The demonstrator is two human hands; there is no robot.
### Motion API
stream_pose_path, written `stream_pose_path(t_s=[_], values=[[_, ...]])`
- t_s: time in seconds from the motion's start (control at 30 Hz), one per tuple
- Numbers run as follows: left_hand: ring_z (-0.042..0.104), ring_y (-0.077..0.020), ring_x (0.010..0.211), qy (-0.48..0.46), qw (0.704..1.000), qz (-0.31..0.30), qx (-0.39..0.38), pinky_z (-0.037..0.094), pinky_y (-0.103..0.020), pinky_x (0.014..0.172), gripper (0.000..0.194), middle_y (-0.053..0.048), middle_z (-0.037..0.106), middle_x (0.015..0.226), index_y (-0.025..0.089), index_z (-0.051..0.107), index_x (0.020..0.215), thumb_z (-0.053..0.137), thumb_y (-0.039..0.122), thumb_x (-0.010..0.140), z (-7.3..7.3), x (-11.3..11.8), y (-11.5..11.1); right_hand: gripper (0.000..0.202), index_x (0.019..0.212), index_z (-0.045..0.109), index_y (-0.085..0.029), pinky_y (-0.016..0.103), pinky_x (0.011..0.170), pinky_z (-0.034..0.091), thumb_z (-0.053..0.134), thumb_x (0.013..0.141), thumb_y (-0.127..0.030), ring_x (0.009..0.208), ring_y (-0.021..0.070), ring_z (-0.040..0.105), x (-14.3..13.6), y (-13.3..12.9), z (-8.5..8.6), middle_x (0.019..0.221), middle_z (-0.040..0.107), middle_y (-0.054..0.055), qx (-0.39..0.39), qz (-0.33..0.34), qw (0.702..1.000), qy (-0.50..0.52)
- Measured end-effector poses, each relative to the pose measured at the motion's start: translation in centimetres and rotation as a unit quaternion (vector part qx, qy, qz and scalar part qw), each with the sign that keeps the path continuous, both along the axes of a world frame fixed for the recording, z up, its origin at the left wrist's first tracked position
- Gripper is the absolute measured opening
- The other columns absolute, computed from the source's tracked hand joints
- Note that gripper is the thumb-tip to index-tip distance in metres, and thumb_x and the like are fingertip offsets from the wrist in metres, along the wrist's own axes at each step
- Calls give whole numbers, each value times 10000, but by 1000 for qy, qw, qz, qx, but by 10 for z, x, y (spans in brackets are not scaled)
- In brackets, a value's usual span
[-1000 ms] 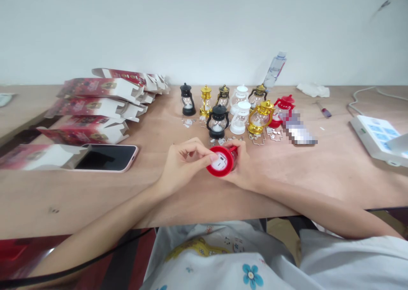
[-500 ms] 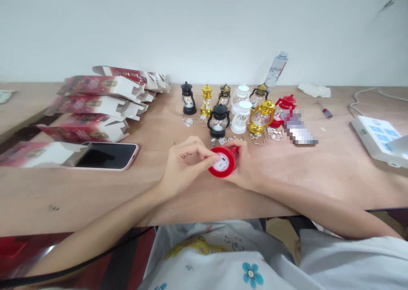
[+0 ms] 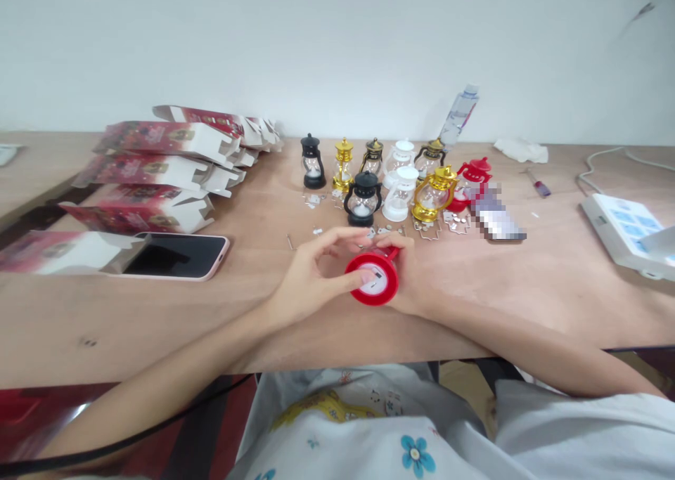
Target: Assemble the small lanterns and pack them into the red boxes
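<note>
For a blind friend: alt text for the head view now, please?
The right hand holds a red lantern, underside facing the viewer, and the left hand touches it. Small lanterns stand beyond; boxes and a phone lie left.

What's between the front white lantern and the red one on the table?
A gold lantern, with a dark lantern partly hidden behind it; head view.

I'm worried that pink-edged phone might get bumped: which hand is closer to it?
Left. The left hand is right of the pink-edged phone, touching the held red lantern; the right hand, farther right, holds that lantern.
</note>
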State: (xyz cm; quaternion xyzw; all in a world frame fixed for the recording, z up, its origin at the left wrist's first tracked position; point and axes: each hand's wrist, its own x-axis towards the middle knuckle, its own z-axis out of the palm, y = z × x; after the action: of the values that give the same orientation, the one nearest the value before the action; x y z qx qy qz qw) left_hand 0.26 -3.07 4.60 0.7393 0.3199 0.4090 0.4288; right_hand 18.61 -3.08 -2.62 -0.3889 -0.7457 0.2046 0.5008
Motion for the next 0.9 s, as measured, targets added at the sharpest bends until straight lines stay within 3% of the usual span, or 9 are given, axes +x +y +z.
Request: stream_pose_path(t_s=[0.1,0.27,0.47,0.9], values=[[620,-187,905,4,1000,-18,8,455,-317,858,222,-61,692,980,194,699,960,708,315,774,2,2,-1,651,1105,341,-300,403,794,494,778,625,-346,924,231,559,0,0,2,1036,494,36,61,21,997,31],[619,-174,852,8,999,4,34,459,-296,832,192,-49,694,894,189,711,913,700,329,782,3,4,-1,694,1075,344,-280,406,793,497,814,582,-410,909,235,567,0,-3,8,1001,509,39,27,7,1000,7],[624,-170,845,11,999,22,33,463,-283,817,203,-48,704,917,175,708,902,716,316,757,1,3,1,639,1091,338,-262,394,741,519,783,657,-411,869,216,578,-2,-8,14,1022,494,55,36,-15,999,-18],[619,-159,838,14,999,34,40,480,-268,807,188,-28,698,910,223,738,937,702,309,774,-3,2,1,635,1079,355,-265,401,759,497,785,632,-398,877,228,577,-2,-7,11,1017,512,52,25,-29,999,-28]])
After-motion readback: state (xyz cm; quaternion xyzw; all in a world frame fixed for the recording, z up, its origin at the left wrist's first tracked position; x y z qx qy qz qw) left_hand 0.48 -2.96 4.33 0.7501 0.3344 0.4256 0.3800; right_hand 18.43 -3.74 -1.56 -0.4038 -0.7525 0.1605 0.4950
